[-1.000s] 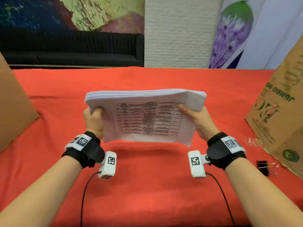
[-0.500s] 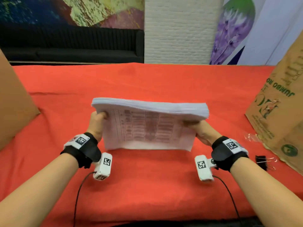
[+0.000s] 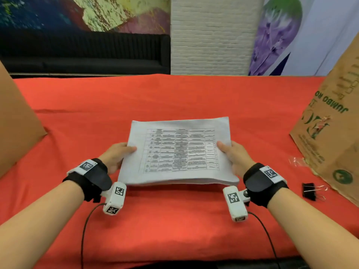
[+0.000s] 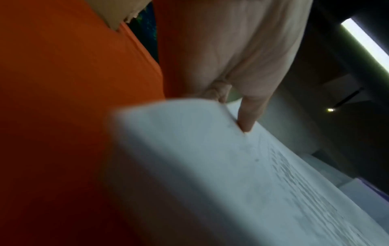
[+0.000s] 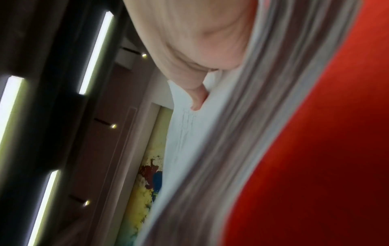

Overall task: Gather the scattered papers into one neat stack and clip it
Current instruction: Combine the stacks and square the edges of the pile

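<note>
Papers (image 3: 178, 152) gathered into one thick stack sit between both hands near the middle of the table (image 3: 174, 98), toward its near edge, printed sheet with a table of text facing up. Left hand (image 3: 114, 156) grips the stack's left edge, thumb laid on the top sheet and the other fingers out of sight beneath; in the left wrist view the thumb (image 4: 250, 114) presses down on the top page just inside the edge. Right hand (image 3: 235, 156) grips the right edge the same way, thumb on top and fingers tucked under; the right wrist view shows the thumb tip (image 5: 197, 99) on the paper and the blurred side of the sheets (image 5: 242, 149) running past it. Whether the stack's underside touches the red cloth or hangs just above it cannot be told, though its near edge casts a shadow on the cloth. Black binder clip (image 3: 310, 191) with wire handles lies alone by the right edge of the table, well apart from the stack, beside a brown cardboard box (image 3: 334, 136). A scrap of clear plastic (image 3: 296, 161) lies just beyond the clip against the box. Another cardboard panel (image 3: 15, 129) stands at the table's left edge
</note>
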A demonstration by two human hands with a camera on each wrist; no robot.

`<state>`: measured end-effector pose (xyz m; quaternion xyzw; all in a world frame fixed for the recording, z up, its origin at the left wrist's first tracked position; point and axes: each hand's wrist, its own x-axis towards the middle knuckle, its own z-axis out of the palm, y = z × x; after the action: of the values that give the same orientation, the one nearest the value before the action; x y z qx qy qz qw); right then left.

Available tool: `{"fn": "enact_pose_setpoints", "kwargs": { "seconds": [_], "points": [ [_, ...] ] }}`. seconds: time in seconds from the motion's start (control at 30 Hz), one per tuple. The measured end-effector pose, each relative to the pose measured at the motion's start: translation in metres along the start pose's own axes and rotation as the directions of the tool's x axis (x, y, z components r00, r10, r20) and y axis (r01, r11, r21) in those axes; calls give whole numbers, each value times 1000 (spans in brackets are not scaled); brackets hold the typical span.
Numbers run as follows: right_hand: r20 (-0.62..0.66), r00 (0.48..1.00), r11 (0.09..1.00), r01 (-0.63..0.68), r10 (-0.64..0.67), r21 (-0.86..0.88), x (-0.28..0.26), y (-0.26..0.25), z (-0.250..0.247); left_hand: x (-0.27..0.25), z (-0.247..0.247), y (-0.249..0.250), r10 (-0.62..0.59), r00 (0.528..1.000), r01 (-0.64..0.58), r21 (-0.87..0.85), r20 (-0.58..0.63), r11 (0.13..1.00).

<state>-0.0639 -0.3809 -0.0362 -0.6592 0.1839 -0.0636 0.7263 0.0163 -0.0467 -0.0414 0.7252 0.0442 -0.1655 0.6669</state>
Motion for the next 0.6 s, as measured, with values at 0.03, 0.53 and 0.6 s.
{"fn": "enact_pose_setpoints", "kwargs": {
  "seconds": [0.03, 0.53, 0.6],
  "points": [
    [-36, 998, 998, -49, 50, 40, 2, 4, -1, -1, -1, -5, -55, 998, 56, -22, 35, 998],
    [-105, 939, 930, -303, 329, 209, -14, 42, 23, -7, 64, -21, -266, 961, 235, -720, 73, 653],
    [-70, 934, 928, -335, 349, 163, -17, 40, 19, -5, 67, -19, -290, 956, 242, -696, 50, 676]
  ]
}}
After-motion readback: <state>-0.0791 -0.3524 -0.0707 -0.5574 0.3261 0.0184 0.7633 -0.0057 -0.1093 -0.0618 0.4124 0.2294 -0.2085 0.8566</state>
